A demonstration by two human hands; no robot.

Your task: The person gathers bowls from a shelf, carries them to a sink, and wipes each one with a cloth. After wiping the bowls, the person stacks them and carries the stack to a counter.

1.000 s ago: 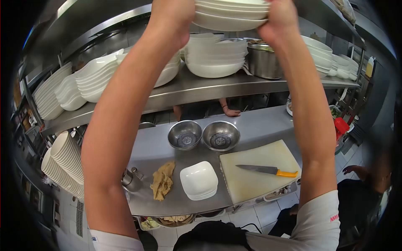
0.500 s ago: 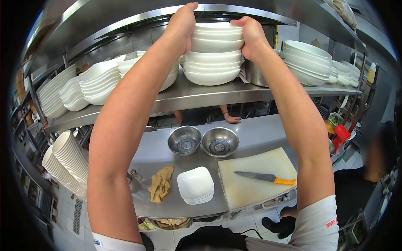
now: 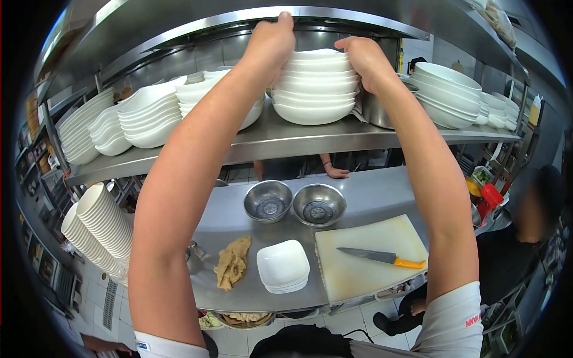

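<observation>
A tall stack of white bowls (image 3: 314,110) stands on the steel shelf (image 3: 286,142) in front of me. My left hand (image 3: 271,48) grips the stack's left side near the top, thumb pointing up and fingers mostly hidden. Against the right side, my right hand (image 3: 369,62) is closed around the upper bowls with its thumb by the rim. Below on the counter (image 3: 370,185) are two steel bowls (image 3: 268,200), a pile of square white dishes (image 3: 283,262) and a crumpled tan cloth (image 3: 233,262). A knife (image 3: 376,255) with a yellow handle lies on a white cutting board (image 3: 346,283).
More stacked white dishes line the shelf, including large bowls (image 3: 447,89) at right and wavy-edged dishes (image 3: 149,119) at left. A metal pot (image 3: 377,110) stands close behind my right hand. An upper shelf hangs overhead. A person in dark clothes (image 3: 507,262) is at right; another person's hand (image 3: 338,173) rests across the counter.
Both hands have come down slightly with the upper bowls. The gap in the stack has closed, and the bowls now sit evenly nested. The view has shifted a little.
</observation>
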